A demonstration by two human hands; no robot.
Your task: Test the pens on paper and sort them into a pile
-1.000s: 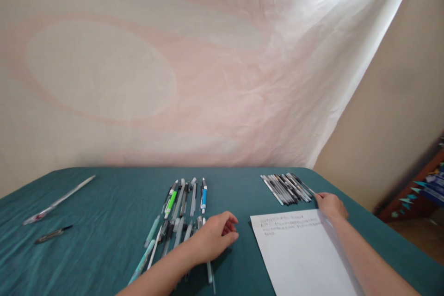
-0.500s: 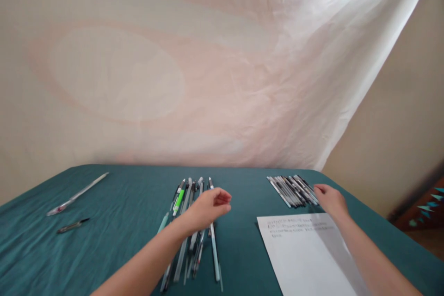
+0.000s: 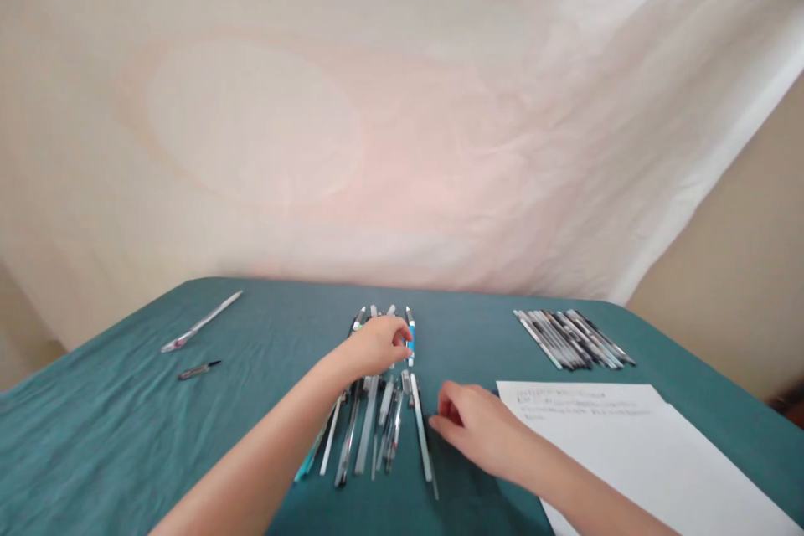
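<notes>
A loose pile of pens [image 3: 377,427] lies in the middle of the teal tablecloth [image 3: 264,368]. My left hand [image 3: 375,345] rests over the far end of this pile, fingers curled down around a pen near the blue-and-white pen [image 3: 410,337]. My right hand [image 3: 477,429] hovers low beside the pile's right edge, fingers bent and close to a white pen [image 3: 420,429]; nothing shows in its grasp. A second, tidy row of pens [image 3: 571,338] lies at the far right.
A white sheet of paper [image 3: 634,452] with a few lines of writing lies at the near right. Two stray pens, a long clear pen [image 3: 201,322] and a short dark pen [image 3: 198,370], lie at the far left. A pale cloth backdrop [image 3: 377,117] hangs behind the table.
My right hand has left the tidy row at the far right and come across to the middle pile. My left hand has moved forward to the pile's far end. The view has shifted left.
</notes>
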